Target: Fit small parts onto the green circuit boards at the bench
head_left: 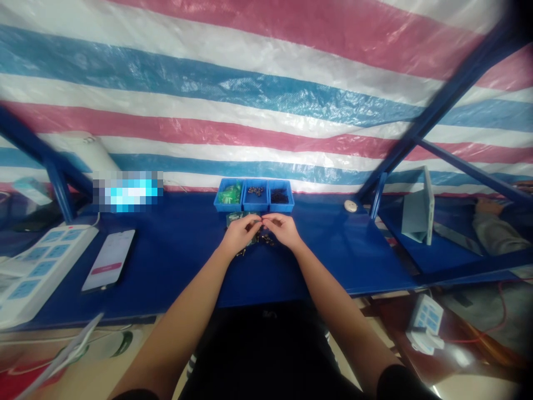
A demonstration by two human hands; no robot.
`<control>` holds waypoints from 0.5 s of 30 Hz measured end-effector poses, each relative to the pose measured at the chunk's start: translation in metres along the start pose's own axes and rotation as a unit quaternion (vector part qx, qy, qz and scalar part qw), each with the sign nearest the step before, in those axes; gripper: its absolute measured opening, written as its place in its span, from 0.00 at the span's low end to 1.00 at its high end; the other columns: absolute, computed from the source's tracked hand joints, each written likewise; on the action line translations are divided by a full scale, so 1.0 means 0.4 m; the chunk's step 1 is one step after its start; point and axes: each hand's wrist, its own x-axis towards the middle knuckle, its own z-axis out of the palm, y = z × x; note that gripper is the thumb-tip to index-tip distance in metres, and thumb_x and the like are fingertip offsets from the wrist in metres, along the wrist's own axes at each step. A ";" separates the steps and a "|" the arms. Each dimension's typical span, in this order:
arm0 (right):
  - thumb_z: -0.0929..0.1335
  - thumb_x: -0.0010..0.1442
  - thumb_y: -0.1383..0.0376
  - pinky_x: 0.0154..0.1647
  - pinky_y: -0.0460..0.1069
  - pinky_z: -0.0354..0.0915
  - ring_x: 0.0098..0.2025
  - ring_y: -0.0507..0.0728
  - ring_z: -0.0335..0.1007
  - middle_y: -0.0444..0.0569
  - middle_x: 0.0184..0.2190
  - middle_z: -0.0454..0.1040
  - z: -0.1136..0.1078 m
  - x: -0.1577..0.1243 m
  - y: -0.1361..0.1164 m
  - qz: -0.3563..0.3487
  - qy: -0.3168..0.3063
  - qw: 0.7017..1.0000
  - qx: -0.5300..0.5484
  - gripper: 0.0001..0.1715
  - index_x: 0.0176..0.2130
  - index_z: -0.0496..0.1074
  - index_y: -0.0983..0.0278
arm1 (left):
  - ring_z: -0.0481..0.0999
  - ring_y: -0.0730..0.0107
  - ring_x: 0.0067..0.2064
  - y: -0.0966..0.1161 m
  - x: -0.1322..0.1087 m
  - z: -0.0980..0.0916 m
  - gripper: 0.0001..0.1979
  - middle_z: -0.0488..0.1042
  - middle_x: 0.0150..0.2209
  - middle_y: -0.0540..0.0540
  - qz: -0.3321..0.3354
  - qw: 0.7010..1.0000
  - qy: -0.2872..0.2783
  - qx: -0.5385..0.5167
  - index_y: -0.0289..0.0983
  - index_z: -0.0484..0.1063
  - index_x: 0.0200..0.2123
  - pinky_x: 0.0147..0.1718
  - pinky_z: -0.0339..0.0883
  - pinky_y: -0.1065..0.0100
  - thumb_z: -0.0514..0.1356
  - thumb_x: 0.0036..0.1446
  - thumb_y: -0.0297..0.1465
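My left hand (241,233) and my right hand (283,229) meet at the fingertips over the blue table, both pinched round something too small to make out. Under and beside them lie small metal parts (267,240), with a few more (241,253) just below my left hand. A green bag or sheet (235,216) shows partly behind my left hand. Beyond the hands, three blue bins stand in a row: the left bin holds green pieces (230,194), the middle one small metal parts (255,191), the right one dark small pieces (278,195).
A phone (109,260) and a white power strip (45,266) lie at the left. A round white object (350,206) sits at the back right. Past the blue frame are a propped tablet (420,205) and another person's sleeve (499,228). Striped sheeting hangs behind.
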 end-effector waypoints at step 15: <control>0.75 0.51 0.55 0.43 0.52 0.72 0.35 0.55 0.76 0.49 0.35 0.80 0.001 -0.002 0.011 -0.013 -0.008 1.000 -0.008 0.19 0.41 0.79 0.62 | 0.76 0.68 0.34 0.014 0.006 -0.017 0.15 0.78 0.34 0.49 -0.008 0.999 -0.028 0.017 0.41 0.74 0.43 0.36 0.67 0.70 0.51 0.67 0.41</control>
